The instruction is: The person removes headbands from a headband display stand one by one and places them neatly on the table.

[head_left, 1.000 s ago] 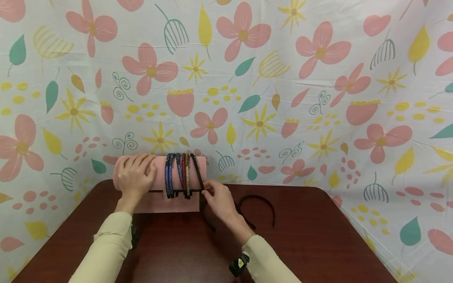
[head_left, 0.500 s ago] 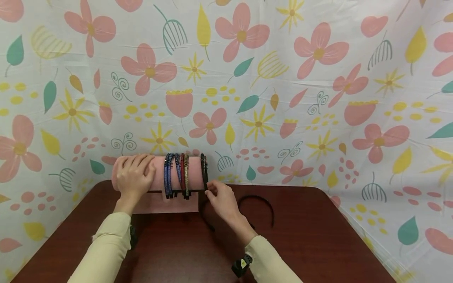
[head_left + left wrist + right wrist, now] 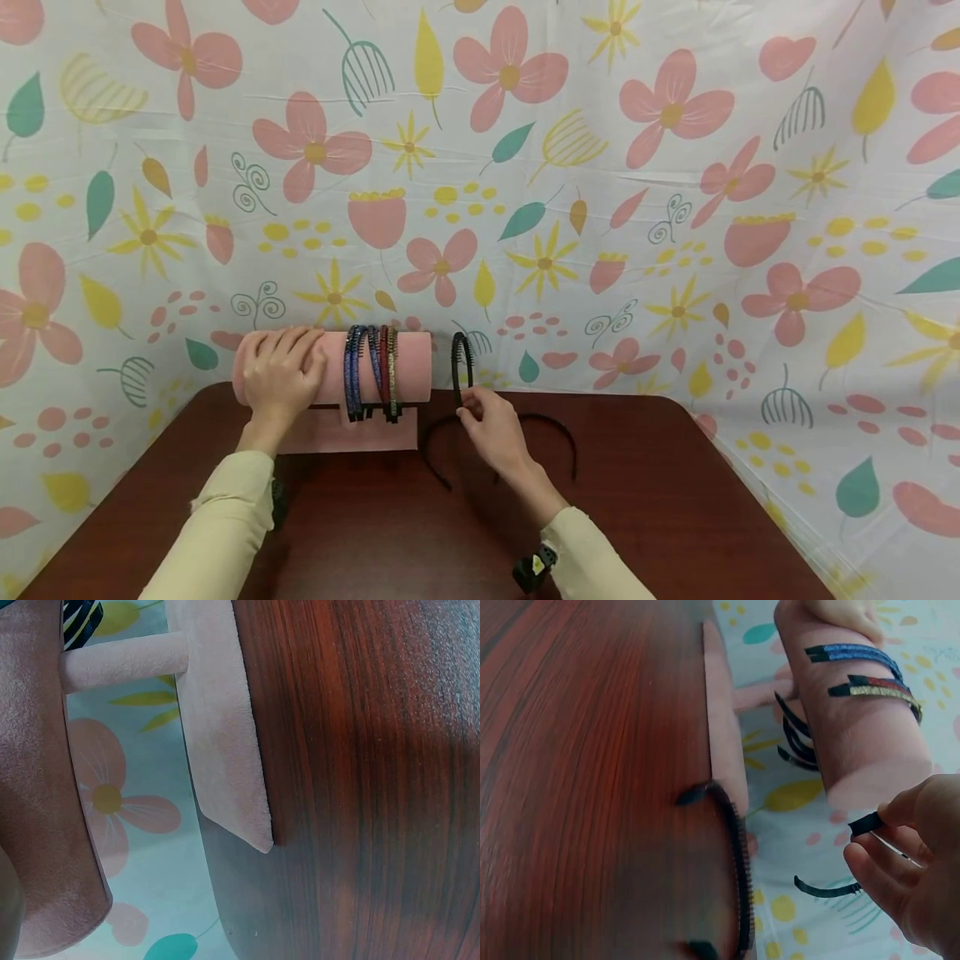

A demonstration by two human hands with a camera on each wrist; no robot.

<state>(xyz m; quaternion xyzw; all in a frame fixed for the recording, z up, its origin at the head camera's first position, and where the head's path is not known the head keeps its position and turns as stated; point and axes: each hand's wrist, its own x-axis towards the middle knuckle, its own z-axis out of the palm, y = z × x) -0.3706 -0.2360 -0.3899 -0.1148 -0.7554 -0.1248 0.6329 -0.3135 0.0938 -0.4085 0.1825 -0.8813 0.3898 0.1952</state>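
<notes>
A pink plush headband stand (image 3: 414,367), a horizontal roll on a post and flat base, stands at the table's back left. My left hand (image 3: 283,375) grips its left end from above. Blue, red and gold glittery headbands (image 3: 372,375) ring the roll's right half. Just off the roll's right end, my right hand (image 3: 493,429) pinches a black toothed headband (image 3: 457,375) near one end, its arch upright. In the right wrist view, that headband's end (image 3: 865,824) shows between thumb and fingers. The left wrist view shows the bare roll (image 3: 34,772) and base (image 3: 225,742).
More black headbands lie on the dark wood table: one curve (image 3: 431,467) left of my right hand, another arch (image 3: 564,429) to its right. A flowered cloth (image 3: 525,208) hangs behind the table (image 3: 360,517).
The black headband has slid rightward off the roll's end in my right hand and now stands apart from it. My left hand keeps its place on the stand.
</notes>
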